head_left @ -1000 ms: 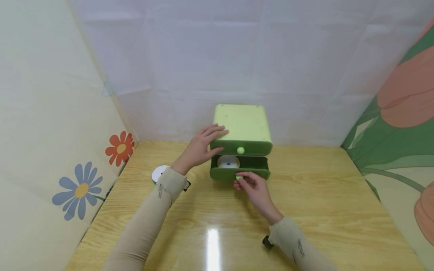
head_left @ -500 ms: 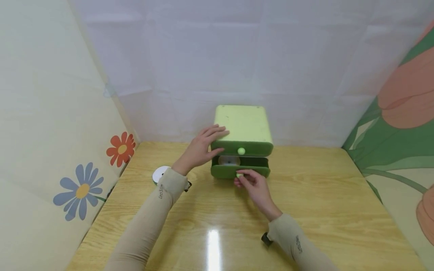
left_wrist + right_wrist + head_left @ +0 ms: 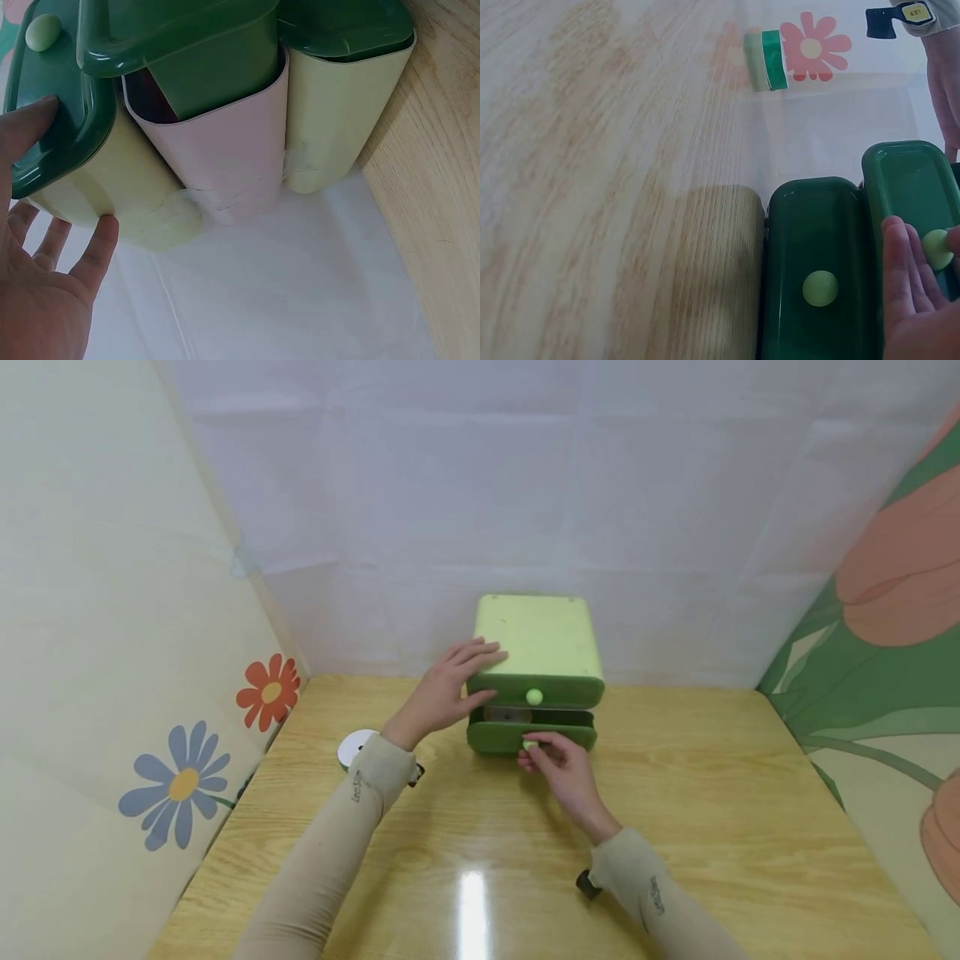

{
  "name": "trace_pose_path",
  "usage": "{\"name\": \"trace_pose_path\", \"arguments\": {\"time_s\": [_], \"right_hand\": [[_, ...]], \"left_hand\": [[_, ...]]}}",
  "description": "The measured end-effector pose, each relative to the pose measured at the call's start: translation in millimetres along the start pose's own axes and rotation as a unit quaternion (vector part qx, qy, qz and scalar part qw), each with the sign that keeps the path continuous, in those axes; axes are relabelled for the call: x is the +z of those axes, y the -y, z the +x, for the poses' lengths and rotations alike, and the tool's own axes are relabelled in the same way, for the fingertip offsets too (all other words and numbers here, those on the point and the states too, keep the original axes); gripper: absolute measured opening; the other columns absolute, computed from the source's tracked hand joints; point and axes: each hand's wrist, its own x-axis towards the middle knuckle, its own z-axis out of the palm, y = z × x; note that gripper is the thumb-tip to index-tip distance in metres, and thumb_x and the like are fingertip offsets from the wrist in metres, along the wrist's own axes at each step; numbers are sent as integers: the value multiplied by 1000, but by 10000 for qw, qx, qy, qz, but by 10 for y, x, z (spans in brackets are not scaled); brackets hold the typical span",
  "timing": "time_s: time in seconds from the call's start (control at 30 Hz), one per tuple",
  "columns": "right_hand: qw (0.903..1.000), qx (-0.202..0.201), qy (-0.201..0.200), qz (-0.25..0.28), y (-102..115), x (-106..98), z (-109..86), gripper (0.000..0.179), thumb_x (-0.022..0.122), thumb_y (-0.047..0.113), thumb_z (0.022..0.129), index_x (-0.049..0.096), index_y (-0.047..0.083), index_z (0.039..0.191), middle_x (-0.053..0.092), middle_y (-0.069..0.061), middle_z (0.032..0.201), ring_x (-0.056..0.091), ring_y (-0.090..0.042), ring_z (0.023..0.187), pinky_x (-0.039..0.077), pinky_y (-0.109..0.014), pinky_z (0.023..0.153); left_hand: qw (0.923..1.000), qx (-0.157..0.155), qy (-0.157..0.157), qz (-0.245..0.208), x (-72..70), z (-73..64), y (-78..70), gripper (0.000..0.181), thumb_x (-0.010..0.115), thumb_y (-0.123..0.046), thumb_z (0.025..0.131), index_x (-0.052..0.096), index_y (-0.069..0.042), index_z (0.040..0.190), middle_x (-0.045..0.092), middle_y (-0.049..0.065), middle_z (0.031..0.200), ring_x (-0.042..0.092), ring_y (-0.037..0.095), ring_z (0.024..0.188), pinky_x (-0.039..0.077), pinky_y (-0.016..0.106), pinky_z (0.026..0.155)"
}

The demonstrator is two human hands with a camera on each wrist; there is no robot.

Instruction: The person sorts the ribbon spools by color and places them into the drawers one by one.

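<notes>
"Well, what does the head view give you?"

"A cabinet (image 3: pixel 540 635) on the table (image 3: pixel 697 777), near a white sheet (image 3: pixel 420 510). Its middle drawer (image 3: pixel 492 738) stands partly out, and a dim, pale disc (image 3: pixel 507 716) lies inside, towards the left."

"And the hands?"

"The right hand (image 3: pixel 568 777) pinches that drawer's knob (image 3: pixel 529 745). The left hand (image 3: pixel 450 683) rests on the cabinet's front left corner, fingers spread over the top, thumb on the front of the top drawer (image 3: pixel 566 690). A white roll (image 3: pixel 352 747) is partly hidden by the left sleeve (image 3: pixel 322 852)."

"Now the left wrist?"

"The pink shell (image 3: pixel 217 165) sits between two yellow ones, and the middle drawer juts out of it. The left hand's fingers are apart and nearly straight against the top shell (image 3: pixel 142 195); it presses rather than grips."

"And the right wrist?"

"The knob sits between thumb and fingers, the thumb mostly cut off by the frame's edge. Just beside is the bottom drawer (image 3: pixel 814 225), pushed further in. Well apart, the roll shows its green side near a red flower (image 3: pixel 817 49)."
</notes>
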Motion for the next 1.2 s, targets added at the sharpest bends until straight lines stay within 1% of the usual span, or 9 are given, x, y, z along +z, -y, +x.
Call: {"name": "trace_pose_path", "arguments": {"time_s": [0.17,0.27,0.4,0.5,0.7,0.77,0.9,1.0,1.2], "right_hand": [[10000,7,-45,3,-12,7,27,24,61,-1,101,67,-5,124,71,-33,111,76,-21,90,64,-40,86],[10000,0,-53,-20,-13,5,37,24,61,-1,101,67,-5,123,71,-33,111,76,-20,89,64,-41,86],[10000,-23,-56,-30,-4,3,47,23,61,-1,101,68,-5,123,72,-32,110,76,-18,88,64,-37,84],[10000,-34,-56,-57,-5,4,63,23,61,-1,101,68,-5,123,73,-31,109,76,-19,89,64,-37,84],[9999,-74,-116,-53,-11,10,111,23,61,-1,101,68,-5,122,73,-30,108,76,-21,89,63,-46,87],[9999,-50,-117,-28,-15,15,126,23,61,-2,101,68,-6,123,73,-31,108,76,-22,89,63,-47,89],[10000,0,-86,-27,-32,24,150,23,61,-2,101,67,-7,123,73,-31,109,76,-23,91,64,-41,87],[9999,-48,-107,-32,-46,28,172,23,61,-2,101,67,-7,122,73,-30,108,76,-23,90,64,-37,85],[9997,-176,-168,8,-60,24,224,22,60,-2,101,67,-8,121,72,-32,107,75,-19,87,65,-35,83]], "left_hand": [[10000,16,-21,-1,5,3,0,60,74,-26,97,53,-19,152,49,5,159,34,28,154,31,49,126],[10000,17,-27,-7,8,0,-3,60,75,-26,97,53,-19,152,49,5,159,34,28,154,31,49,126],[10000,-9,-20,-29,10,-3,-9,60,74,-26,97,53,-20,153,49,4,159,34,27,154,32,49,126],[10000,-19,-12,-31,16,0,-4,60,75,-26,97,53,-20,153,49,4,159,34,27,154,32,49,126],[10000,-31,-6,-30,18,8,5,60,74,-27,98,52,-21,153,48,3,160,32,27,155,31,48,126],[10000,-39,-16,-52,14,-1,2,60,74,-27,98,52,-20,153,48,4,160,33,27,155,32,49,126],[9999,-78,-18,-68,1,-31,-14,60,75,-26,97,53,-19,152,49,5,159,33,28,154,33,51,125],[9999,-112,17,-60,-5,-34,-21,60,75,-26,97,53,-19,152,48,4,159,33,27,155,33,50,125],[9999,-131,50,-63,-7,-5,-19,60,74,-28,97,52,-21,153,48,2,160,31,25,156,32,50,125]]}}
